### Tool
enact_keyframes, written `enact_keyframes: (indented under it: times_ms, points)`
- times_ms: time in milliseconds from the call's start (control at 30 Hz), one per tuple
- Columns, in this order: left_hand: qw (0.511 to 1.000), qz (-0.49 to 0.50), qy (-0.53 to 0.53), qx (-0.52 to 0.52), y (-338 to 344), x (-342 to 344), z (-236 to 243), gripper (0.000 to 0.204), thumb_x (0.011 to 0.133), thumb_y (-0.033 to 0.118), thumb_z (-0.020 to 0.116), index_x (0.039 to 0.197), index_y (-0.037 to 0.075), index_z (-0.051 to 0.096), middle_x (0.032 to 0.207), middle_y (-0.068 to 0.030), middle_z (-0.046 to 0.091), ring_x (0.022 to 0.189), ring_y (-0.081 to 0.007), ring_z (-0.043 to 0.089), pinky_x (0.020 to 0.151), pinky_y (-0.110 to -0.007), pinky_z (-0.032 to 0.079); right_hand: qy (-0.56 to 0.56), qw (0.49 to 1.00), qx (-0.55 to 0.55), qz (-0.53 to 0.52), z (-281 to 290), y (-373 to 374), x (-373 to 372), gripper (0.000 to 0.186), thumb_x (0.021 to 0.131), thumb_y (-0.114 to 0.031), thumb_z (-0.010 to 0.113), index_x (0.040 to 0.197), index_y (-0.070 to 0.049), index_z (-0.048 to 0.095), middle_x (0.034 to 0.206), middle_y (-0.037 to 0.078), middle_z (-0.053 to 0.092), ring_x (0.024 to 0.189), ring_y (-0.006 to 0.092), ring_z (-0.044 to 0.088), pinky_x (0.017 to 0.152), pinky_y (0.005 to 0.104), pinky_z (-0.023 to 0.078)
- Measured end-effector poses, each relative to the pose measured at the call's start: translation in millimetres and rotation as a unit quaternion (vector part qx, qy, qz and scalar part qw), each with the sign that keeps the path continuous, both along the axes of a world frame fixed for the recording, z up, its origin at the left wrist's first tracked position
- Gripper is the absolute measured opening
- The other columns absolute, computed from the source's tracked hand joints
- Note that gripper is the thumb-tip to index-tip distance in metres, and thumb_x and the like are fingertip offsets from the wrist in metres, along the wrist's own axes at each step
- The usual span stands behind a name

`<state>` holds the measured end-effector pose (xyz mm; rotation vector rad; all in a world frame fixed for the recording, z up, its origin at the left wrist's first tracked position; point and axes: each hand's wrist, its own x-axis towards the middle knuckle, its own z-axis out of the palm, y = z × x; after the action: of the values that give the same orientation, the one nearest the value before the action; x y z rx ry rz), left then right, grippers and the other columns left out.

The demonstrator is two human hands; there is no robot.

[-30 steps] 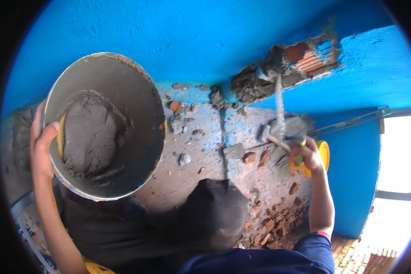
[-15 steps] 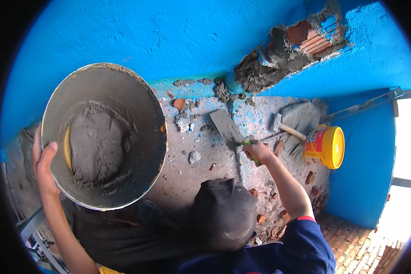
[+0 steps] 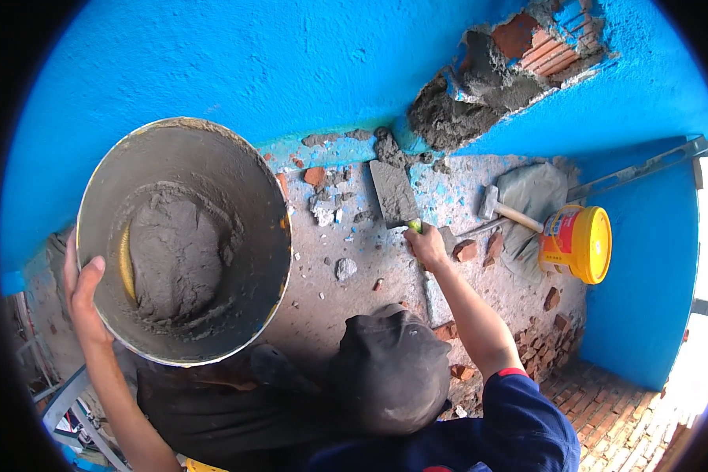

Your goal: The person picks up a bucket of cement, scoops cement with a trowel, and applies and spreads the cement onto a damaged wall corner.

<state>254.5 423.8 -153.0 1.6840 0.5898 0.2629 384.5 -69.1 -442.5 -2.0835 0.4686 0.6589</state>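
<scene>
A large bucket (image 3: 267, 259) tilts toward me on the left, with grey mortar (image 3: 177, 256) heaped inside. My left hand (image 3: 86, 295) is closed on its left side, thumb over the rim. A yellow curved strip shows beside the mortar. My right hand (image 3: 427, 245) grips the green handle of a trowel (image 3: 393, 197) whose flat blade is smeared with mortar. The blade's far end lies at the lumps of mortar (image 3: 389, 148) by the foot of the blue wall. Up and to the right, mortar partly fills a broken hole (image 3: 480, 94) in the wall, where red hollow brick shows.
A hammer (image 3: 492, 203) with a wooden handle lies by a yellow lidded bucket (image 3: 574, 244) and a grey sheet (image 3: 531, 189). Brick pieces and rubble (image 3: 551, 346) litter the floor. A long straight bar (image 3: 637, 175) leans at the right wall. My dark-clad knee (image 3: 393, 366) is below.
The trowel has moved forward and its blade swung upright, its end now at the mortar lumps by the wall. My left hand still holds the bucket. The view has shifted slightly.
</scene>
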Motion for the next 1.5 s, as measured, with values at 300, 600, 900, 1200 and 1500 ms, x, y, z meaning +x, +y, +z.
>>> enact_keyframes:
  times_ms: [300,600,900,1200,1500]
  points:
    - [1.0,-0.002,-0.004,0.026,-2.4,0.7,1.8,0.063,0.081,0.021,0.057,0.138,-0.003,0.043,0.128,-0.016,0.054,0.118,-0.0249,0.052,0.101,-0.034,0.038,-0.082,0.982,-0.119,0.124,14.6,-0.1,16.1,0.035,0.081,-0.033,0.065,0.087,0.001,0.064,0.073,0.022,0.065,0.073,0.0338,0.066,0.072,0.0438,0.049]
    - [1.0,0.015,-0.01,-0.005,5.9,-3.5,-3.8,0.064,0.082,0.019,0.057,0.14,-0.004,0.041,0.131,-0.016,0.053,0.121,-0.0256,0.05,0.104,-0.034,0.035,-0.059,0.987,-0.098,0.112,5.2,50.4,66.1,0.037,0.08,-0.034,0.068,0.075,0.002,0.065,0.061,0.012,0.062,0.058,0.0214,0.059,0.06,0.0395,0.049]
    - [1.0,0.013,-0.021,-0.003,3.9,-3.1,-6.1,0.065,0.082,0.017,0.057,0.141,-0.004,0.041,0.133,-0.0153,0.051,0.123,-0.0252,0.049,0.106,-0.034,0.034,-0.148,0.984,-0.067,0.077,16.9,60.6,8.3,0.04,0.084,-0.035,0.063,0.103,0.0,0.058,0.091,0.028,0.065,0.092,0.0452,0.063,0.079,0.0484,0.049]
    - [0.998,-0.012,-0.033,0.051,15.0,-4.5,-12.1,0.064,0.079,0.014,0.054,0.14,-0.003,0.041,0.133,-0.0139,0.051,0.125,-0.0234,0.045,0.108,-0.033,0.03,-0.15,0.952,-0.105,0.245,195.0,-4.1,-25.6,0.034,0.08,-0.03,0.067,0.096,-0.001,0.061,0.072,0.017,0.062,0.064,0.0268,0.062,0.065,0.0403,0.049]
    - [0.998,0.031,-0.018,0.044,21.2,-13.7,-10.0,0.063,0.08,0.014,0.053,0.139,-0.003,0.043,0.135,-0.0137,0.05,0.125,-0.0244,0.045,0.108,-0.034,0.03,0.121,0.929,0.296,0.186,346.0,-15.2,-53.2,0.032,0.081,-0.018,0.068,0.103,0.005,0.062,0.079,0.008,0.064,0.064,0.0157,0.063,0.058,0.0288,0.052]
